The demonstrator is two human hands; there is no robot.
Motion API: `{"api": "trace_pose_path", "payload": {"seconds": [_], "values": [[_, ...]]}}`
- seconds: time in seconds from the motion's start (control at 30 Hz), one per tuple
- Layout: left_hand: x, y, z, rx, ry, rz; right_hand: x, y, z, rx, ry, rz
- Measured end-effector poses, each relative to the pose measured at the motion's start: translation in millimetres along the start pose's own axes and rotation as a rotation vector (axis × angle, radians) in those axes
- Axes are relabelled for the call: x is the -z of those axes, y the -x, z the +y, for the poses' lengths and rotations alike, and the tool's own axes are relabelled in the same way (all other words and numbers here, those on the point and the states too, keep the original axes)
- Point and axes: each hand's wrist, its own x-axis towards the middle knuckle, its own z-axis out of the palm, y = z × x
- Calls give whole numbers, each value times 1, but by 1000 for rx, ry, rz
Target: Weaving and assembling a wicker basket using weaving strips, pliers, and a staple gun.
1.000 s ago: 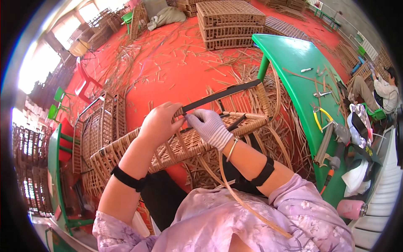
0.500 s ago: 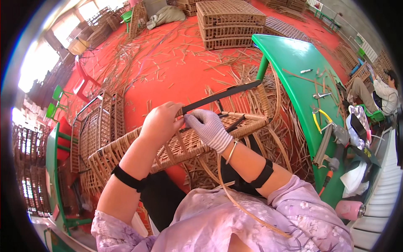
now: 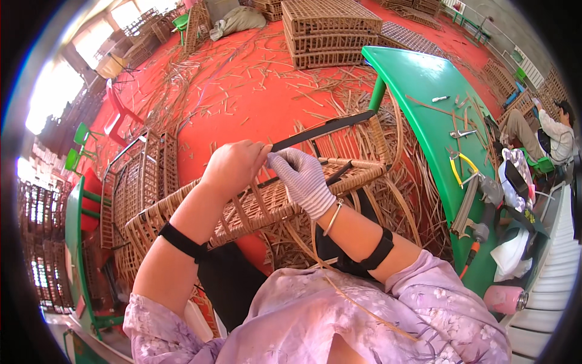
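A half-woven wicker basket (image 3: 260,215) rests across my lap, tilted, with a dark flat frame bar (image 3: 324,130) along its upper far side. My bare left hand (image 3: 233,167) is closed at the left end of the bar's visible stretch, its fingertips on the bar. Right beside it, just under the bar, my right hand (image 3: 301,182), in a striped glove, pinches with thumb and forefinger; what lies between them is hidden. The two hands' fingertips meet. Brown cane strips hang from the basket, and one loose strip (image 3: 364,309) lies over my shirt.
At right stands a green table (image 3: 418,79) bearing yellow-handled pliers (image 3: 464,167), a power tool (image 3: 482,230) and a pink bottle (image 3: 506,300). Stacked wicker crates (image 3: 330,36) stand ahead. Another basket (image 3: 142,182) sits at left. Cane scraps litter the red floor. A person (image 3: 551,130) sits far right.
My left hand has shifted slightly up and right along the bar, its fingers now bunched closer to my right hand. My right hand stays pinched in nearly the same place.
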Motion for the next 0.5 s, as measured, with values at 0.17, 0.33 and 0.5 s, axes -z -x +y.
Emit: {"api": "trace_pose_path", "payload": {"seconds": [0.17, 0.33, 0.5], "values": [[16, -15, 2, 225, 109, -201, 5, 20, -19, -36, 21, -14], [16, -20, -6, 376, 400, -319, 38, 53, -39, -61, -75, -70], [14, -24, -11, 454, 577, -407, 120, 84, -84, 78, 348, 43]]}}
